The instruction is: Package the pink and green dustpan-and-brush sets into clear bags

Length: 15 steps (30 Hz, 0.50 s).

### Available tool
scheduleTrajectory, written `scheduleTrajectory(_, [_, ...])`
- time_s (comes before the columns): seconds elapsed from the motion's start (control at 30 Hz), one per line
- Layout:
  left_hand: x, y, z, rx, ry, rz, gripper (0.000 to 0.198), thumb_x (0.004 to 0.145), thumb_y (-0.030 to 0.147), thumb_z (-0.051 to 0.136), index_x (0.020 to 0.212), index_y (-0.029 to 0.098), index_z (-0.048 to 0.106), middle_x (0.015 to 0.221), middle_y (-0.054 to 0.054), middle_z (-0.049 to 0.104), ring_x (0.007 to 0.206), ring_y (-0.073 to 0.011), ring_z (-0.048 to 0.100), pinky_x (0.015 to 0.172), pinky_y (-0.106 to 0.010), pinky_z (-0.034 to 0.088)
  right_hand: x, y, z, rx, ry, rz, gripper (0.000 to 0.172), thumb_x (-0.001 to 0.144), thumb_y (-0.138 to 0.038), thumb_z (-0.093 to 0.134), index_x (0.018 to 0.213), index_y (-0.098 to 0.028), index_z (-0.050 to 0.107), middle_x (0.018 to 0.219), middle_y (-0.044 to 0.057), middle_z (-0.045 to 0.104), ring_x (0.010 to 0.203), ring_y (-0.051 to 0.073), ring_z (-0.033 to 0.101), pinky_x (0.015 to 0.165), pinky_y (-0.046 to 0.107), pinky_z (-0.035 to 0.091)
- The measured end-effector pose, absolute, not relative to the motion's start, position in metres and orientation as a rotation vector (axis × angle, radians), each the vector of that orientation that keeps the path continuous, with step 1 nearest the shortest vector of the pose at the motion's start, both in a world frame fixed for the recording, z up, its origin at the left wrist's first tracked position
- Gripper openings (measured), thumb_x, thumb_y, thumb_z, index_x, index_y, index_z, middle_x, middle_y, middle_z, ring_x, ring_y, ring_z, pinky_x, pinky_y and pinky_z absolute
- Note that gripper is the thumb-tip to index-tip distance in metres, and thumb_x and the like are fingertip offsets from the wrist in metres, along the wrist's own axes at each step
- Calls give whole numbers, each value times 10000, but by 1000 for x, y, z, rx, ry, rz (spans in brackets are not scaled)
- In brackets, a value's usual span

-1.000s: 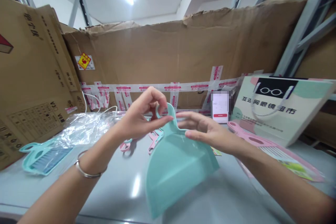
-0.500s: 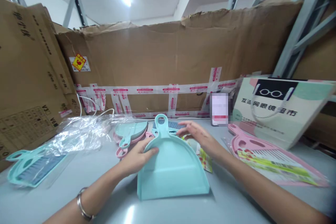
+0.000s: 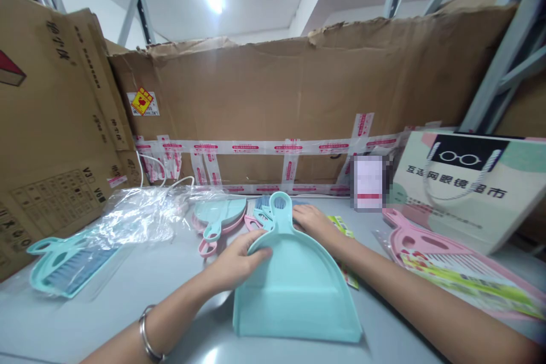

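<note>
A light teal dustpan (image 3: 294, 273) stands in front of me, its ring handle pointing away and its wide lip toward me. My left hand (image 3: 245, 259) grips its left edge, thumb on the inner face and fingers behind. Just right of the handle, my right hand (image 3: 313, 222) reaches behind the dustpan with bent fingers; its fingertips are hidden. Beside them lie teal and pink hand brushes (image 3: 263, 213) with blue bristles, partly covered by the dustpan. Left of these, a smaller teal dustpan (image 3: 222, 213) is stacked on a pink one (image 3: 208, 248).
A bagged teal dustpan set (image 3: 68, 267) and crumpled clear plastic (image 3: 145, 216) lie left. On the right are a bagged pink set (image 3: 452, 256), a paper bag (image 3: 464, 193) and a phone (image 3: 369, 182). A large cardboard box (image 3: 256, 96) walls the back; a green-yellow card (image 3: 341, 226) lies under my right forearm.
My right hand has come down and in behind the dustpan's handle, its fingers now bent. My left hand keeps its grip on the dustpan. The whole view has shifted slightly.
</note>
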<state>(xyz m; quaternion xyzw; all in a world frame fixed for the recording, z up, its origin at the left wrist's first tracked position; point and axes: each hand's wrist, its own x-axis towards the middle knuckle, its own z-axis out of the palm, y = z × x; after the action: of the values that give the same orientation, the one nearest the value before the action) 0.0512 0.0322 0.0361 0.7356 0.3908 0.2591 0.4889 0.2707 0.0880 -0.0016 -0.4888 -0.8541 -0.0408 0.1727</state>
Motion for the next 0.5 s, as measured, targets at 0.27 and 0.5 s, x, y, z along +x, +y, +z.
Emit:
scheduleTrajectory(0.27, [48,35,29,1751,1019,721,372,805,308,515,1168,254,575,1231,0,573,1096,-210,519,927,-306,399,308,85,54,-1248,-1573,-125,170,812,-276,496,880,-185,622,877,76,661,816,209,599,776,347,441])
scheduleTrajectory(0.5, [52,35,28,1623,1130,776,414,777,411,549,1156,249,594,1270,-7,551,1161,-236,490,977,-328,379,320,25,108,-1069,-1456,408,305,712,-455,616,872,-197,650,683,11,631,611,142,560,602,295,460])
